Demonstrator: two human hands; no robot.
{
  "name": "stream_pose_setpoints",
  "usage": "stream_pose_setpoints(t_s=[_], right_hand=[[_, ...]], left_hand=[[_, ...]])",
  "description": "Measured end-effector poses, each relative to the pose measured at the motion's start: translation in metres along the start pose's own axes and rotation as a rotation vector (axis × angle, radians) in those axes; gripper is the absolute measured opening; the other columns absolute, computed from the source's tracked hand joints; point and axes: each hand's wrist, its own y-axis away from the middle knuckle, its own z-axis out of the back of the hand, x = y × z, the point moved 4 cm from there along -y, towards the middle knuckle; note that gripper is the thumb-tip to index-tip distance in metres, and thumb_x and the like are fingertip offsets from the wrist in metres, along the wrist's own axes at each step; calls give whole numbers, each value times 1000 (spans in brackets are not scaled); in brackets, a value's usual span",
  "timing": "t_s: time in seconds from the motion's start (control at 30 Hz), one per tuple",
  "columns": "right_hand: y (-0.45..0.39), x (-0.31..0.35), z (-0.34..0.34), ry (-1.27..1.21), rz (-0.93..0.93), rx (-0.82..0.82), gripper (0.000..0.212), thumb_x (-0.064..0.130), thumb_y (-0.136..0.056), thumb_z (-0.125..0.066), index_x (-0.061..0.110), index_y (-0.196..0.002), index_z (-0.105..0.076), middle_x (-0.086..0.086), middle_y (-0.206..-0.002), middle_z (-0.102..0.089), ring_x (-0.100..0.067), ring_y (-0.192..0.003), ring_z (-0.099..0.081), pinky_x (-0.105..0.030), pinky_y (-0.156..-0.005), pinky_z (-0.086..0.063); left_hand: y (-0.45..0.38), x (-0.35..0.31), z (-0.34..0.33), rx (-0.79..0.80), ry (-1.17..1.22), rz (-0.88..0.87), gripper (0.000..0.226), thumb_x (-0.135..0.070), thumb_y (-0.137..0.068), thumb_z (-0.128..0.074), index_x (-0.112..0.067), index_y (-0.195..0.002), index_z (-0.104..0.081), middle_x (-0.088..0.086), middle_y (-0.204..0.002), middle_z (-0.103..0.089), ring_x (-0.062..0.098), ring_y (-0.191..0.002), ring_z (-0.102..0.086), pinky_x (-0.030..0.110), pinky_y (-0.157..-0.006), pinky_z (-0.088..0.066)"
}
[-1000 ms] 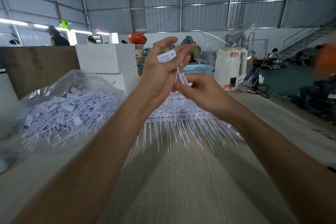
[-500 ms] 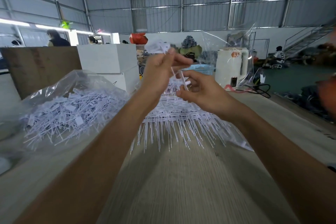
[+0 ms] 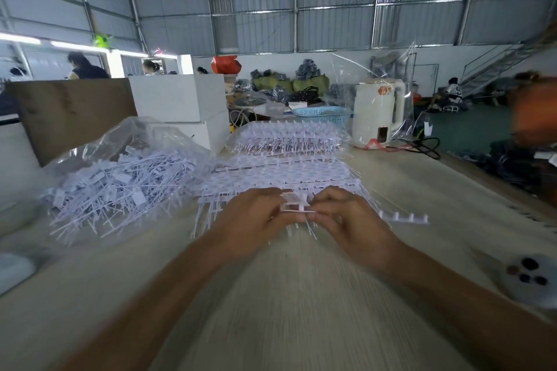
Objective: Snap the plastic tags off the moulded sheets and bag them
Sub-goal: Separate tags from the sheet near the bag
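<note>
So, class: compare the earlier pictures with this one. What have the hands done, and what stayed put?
Both hands came down from face height to the stack of moulded sheets. The left hand and right hand now pinch a tag strip there. The bag of tags stayed put.

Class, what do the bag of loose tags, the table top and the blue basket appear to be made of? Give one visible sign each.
Bag: thin clear plastic film, glossy and creased.
Table top: probably pale wood or laminate, matt, with streaky grain.
Blue basket: likely moulded plastic, with lattice walls.
</note>
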Motion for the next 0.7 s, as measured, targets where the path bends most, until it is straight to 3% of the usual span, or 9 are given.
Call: stream_pose_setpoints(t_s=[0.1,0.23,0.3,0.37,0.47,0.53,0.63,0.7], right_hand=[[21,4,-5,174,28,12,21,21,-101,-59,18,-118,-71,2,-103,-65,-16,-94,-61,-33,-79,-49],[20,8,1,128,-57,-161,22,20,-103,-57,18,-122,-66,3,-98,-68,-20,-92,-63,-35,-78,-48],[21,10,4,42,-102,-200,17,25,-103,-57,19,-117,-64,5,-90,-67,-19,-86,-66,-40,-74,-51],[23,18,5,29,-29,-200,12,22,-103,-57,15,-105,-66,5,-83,-66,-19,-78,-64,-43,-69,-52],[22,24,5,60,55,-191,14,16,-102,-59,11,-94,-69,4,-77,-63,-18,-72,-58,-42,-67,-49],[21,22,6,77,63,-190,15,14,-102,-59,7,-93,-70,0,-76,-65,-18,-72,-59,-40,-69,-48],[23,22,3,75,81,-176,17,14,-101,-59,5,-96,-72,-2,-78,-68,-17,-73,-61,-39,-69,-49],[24,24,2,72,110,-176,19,15,-101,-58,4,-95,-72,0,-77,-67,-15,-73,-59,-38,-69,-49]], left_hand=[[7,-7,-1,-10,0,-36,10,-48,-102,-47,-45,-98,-56,-36,-76,-54,-10,-67,-49,12,-60,-35],[8,-12,4,-138,161,110,38,-39,-99,-59,-53,-64,-57,-18,-53,-50,4,-50,-48,17,-51,-31],[9,-15,5,-182,210,145,44,-34,-98,-63,-47,-57,-54,-19,-50,-48,4,-47,-45,17,-49,-31],[9,-15,8,-195,248,165,46,-36,-97,-64,-44,-53,-52,-18,-46,-45,4,-44,-42,16,-49,-29],[8,-15,10,-189,335,158,36,-38,-93,-65,-42,-59,-56,-16,-47,-44,3,-46,-41,13,-52,-29],[9,-14,7,-161,370,185,22,-45,-89,-64,-31,-71,-64,-15,-50,-46,2,-49,-42,12,-53,-29],[10,-11,3,-137,411,208,33,-45,-85,-64,-13,-87,-73,-13,-52,-49,2,-49,-42,10,-53,-29],[11,-10,4,-120,489,215,35,-42,-86,-66,-10,-98,-73,0,-60,-53,2,-51,-42,11,-54,-30]])
